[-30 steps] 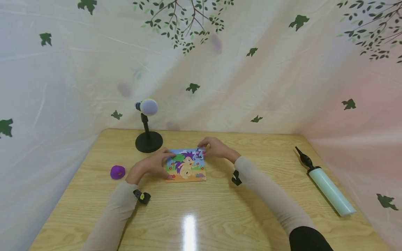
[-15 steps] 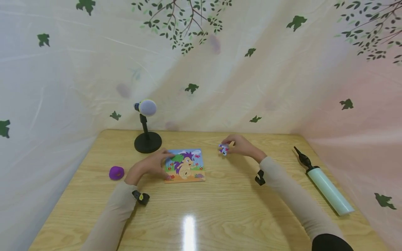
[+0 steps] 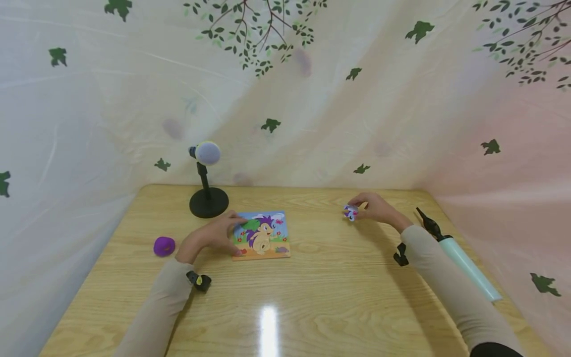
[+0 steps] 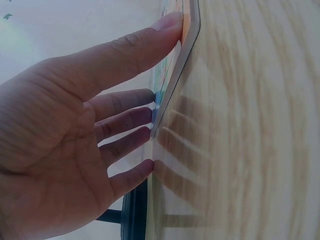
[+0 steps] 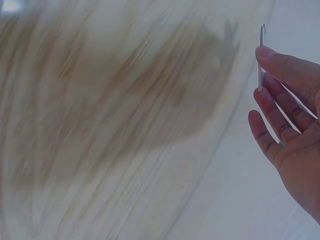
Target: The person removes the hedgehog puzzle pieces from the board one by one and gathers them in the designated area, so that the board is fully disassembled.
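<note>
A flat picture board point(image 3: 262, 236) with a purple-haired hedgehog lies on the wooden table. Over its left side rests my left hand point(image 3: 214, 235); in the left wrist view the thumb point(image 4: 167, 22) presses the near edge while fairly straight fingertips touch the far part. To the right, my right hand point(image 3: 376, 208) pinches a small purple-and-white cartoon cutout point(image 3: 351, 213) above the table. Seen edge-on in the right wrist view, the cutout point(image 5: 260, 62) is thin and sits between the thumb and fingers. Its printed face is hidden there.
Left of the left hand is a purple lump point(image 3: 164, 246). A black stand point(image 3: 208, 202) with a round pale head stands behind it. A pale-green hand pump point(image 3: 470, 267) lies at the right, partly behind the right forearm. A printed curtain point(image 3: 285, 99) surrounds the table.
My right hand has carried the cutout from the board's upper right corner away to the right. My left hand has stayed on the board.
</note>
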Action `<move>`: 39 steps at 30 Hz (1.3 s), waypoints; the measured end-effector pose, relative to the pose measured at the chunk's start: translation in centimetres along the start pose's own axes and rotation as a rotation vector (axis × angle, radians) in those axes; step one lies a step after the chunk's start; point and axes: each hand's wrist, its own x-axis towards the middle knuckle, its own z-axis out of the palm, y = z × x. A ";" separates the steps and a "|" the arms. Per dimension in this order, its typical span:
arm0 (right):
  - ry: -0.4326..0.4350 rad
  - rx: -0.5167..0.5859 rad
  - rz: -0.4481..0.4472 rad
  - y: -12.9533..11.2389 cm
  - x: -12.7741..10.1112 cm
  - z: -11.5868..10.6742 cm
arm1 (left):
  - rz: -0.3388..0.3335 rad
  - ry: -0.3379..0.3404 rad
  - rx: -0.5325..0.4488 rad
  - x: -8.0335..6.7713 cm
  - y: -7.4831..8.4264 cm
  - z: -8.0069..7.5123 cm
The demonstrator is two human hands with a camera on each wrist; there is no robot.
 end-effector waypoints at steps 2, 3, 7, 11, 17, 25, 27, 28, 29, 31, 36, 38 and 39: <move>-0.006 0.004 0.013 0.5 -0.3 -0.2 | 0.002 0.003 -0.001 -0.1 0.0 0.0; -0.009 0.004 0.014 0.7 -0.4 -0.3 | 0.005 0.004 0.002 -0.1 0.0 0.0; -0.025 0.008 0.013 1.3 -0.7 -0.5 | 0.005 0.010 -0.003 -0.1 0.0 0.0; -0.043 0.026 0.019 1.9 -0.9 -0.3 | 0.004 0.011 -0.002 -0.1 -0.1 0.1; -0.056 0.046 0.015 2.5 -0.9 0.0 | -0.001 0.009 -0.006 -0.1 0.0 0.1; -0.054 0.052 -0.009 2.8 -0.9 0.3 | -0.005 0.004 -0.004 -0.1 0.0 0.0; -0.054 0.053 -0.008 2.8 -0.9 0.4 | -0.012 -0.001 -0.006 -0.1 0.0 0.0; -0.056 0.054 -0.010 2.8 -0.9 0.4 | -0.016 -0.003 -0.007 -0.1 0.0 0.0; -0.056 0.055 -0.012 2.8 -0.9 0.4 | -0.017 -0.004 -0.008 -0.1 0.0 0.0; -0.057 0.057 -0.017 2.8 -0.9 0.4 | -0.013 -0.004 -0.002 -0.1 0.0 0.0; -0.056 0.057 -0.016 2.6 -0.9 0.4 | -0.006 -0.005 0.001 -0.1 0.0 0.0; -0.058 0.056 -0.013 2.6 -0.9 0.4 | 0.000 -0.005 0.002 -0.1 0.0 -0.1; -0.060 0.057 -0.011 2.6 -0.9 0.4 | 0.000 -0.006 0.002 -0.1 0.0 -0.1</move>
